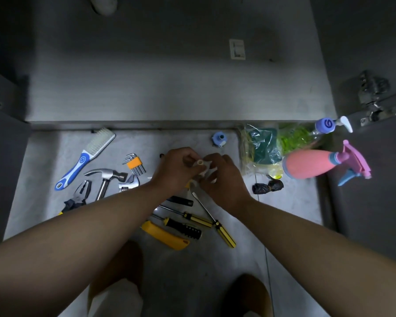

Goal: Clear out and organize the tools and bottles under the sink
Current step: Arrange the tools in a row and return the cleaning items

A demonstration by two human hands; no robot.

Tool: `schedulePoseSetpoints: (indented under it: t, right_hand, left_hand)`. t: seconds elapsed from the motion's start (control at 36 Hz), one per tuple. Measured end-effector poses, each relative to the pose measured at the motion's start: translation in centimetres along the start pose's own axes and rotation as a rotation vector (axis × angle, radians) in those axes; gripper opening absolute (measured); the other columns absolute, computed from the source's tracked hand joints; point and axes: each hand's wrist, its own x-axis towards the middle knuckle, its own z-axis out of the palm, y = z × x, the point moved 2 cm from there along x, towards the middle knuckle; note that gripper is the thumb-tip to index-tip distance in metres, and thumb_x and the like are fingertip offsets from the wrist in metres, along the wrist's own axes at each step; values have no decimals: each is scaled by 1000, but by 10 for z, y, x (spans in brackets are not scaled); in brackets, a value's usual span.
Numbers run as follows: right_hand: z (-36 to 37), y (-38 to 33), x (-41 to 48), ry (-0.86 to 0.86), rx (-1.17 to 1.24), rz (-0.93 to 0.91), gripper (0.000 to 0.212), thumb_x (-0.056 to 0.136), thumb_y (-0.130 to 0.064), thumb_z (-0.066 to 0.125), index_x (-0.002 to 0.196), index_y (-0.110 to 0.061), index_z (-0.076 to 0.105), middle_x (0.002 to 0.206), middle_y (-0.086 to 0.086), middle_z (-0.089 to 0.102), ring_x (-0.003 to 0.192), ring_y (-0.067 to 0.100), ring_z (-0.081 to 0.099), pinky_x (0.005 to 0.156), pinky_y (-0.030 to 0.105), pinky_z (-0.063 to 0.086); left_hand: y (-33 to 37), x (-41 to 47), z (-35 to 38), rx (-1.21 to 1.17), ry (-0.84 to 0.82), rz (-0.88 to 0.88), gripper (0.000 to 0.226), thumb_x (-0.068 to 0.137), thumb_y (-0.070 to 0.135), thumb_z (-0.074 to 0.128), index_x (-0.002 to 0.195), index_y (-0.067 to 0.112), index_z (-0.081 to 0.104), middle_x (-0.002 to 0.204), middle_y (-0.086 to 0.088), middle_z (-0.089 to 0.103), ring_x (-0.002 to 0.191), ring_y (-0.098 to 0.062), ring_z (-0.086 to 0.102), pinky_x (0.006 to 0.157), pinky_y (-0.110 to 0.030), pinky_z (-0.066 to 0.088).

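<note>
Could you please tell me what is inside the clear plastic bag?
A dark green scouring sponge shows through the clear plastic bag; anything beneath the sponge is covered.

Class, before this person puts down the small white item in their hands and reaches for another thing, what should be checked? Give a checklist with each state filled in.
1. Grip on the small white item: ok; the left hand and the right hand both hold it.
2. What the item is: cannot tell; fingers cover most of it.
3. Bottles upright: not ok; the pink spray bottle lies on its side.
4. Heavy tools grouped: ok; the hammer, pliers and wrench lie together.
5. Yellow knife blade retracted: cannot tell from this view.
</note>
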Motion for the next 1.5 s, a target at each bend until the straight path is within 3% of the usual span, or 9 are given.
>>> schedulePoseSetpoints:
  t: [0.17,0.33,0.47,0.64,0.78,0.89,1.03,1.14,1.5]
  right_hand:
    - [9,5,4,104,-22,83,36,72,-20,81,104,-13,65,97,1,50,84,26,60,74,37,52]
    - [22,26,7,230,-11,324,38,81,-25,76,113,-15,60,113,9,54,99,30,59,76,29,40]
    - [28,31,16,291,21,449,34,87,-24,71,116,-13,56,120,11,49,104,35,58,80,29,37]
    - [27,28,23,284,17,538,32,90,-12,61,120,-4,53,130,17,44,109,38,55,87,36,42]
    - [25,21,19,295,78,526,41,90,-5,55,130,-1,48,135,19,40,111,36,52,83,27,34]
    - [29,12,2,320,152,423,57,85,0,56,138,-4,36,139,15,34,101,24,45,81,27,35]
    - [34,20,-18,116,37,402,36,81,-13,66,111,-11,46,111,6,45,99,31,55,75,36,44]
    - [33,31,-34,-148,-244,312,42,84,-31,70,113,-10,47,114,10,48,106,33,52,81,42,50]
    - [29,62,-74,-249,-401,356,15,89,-33,57,98,-21,55,101,4,57,96,28,60,72,34,48]
  left_hand:
    - [2,0,1,-32,-63,13,10,84,20,83,90,24,76,84,11,75,78,4,69,68,-13,53]
    - [-23,-3,-18,148,50,64,25,90,8,69,107,27,68,106,8,67,96,3,64,81,-20,53]
    - [-52,-8,-30,578,13,146,54,82,34,78,132,31,59,123,2,52,115,-18,44,90,-27,38]
    - [-71,-17,-31,724,-88,124,81,65,66,82,137,49,49,126,12,40,115,-10,33,88,-26,37]
    - [-66,-14,-32,766,-49,177,60,76,42,80,131,38,57,121,5,50,110,-18,44,83,-30,43]
    - [-56,-12,-30,787,-50,159,48,82,45,76,126,34,60,118,3,54,108,-21,51,84,-39,52]
    - [-45,-9,-27,698,-4,74,46,86,46,72,127,28,58,117,-2,56,110,-26,57,84,-40,53]
    - [-30,5,-20,665,-5,34,47,89,39,70,130,25,54,120,-7,55,106,-35,62,85,-43,54]
    - [-9,21,-16,429,20,44,44,88,10,63,131,16,58,124,-13,56,102,-26,62,92,-36,52]
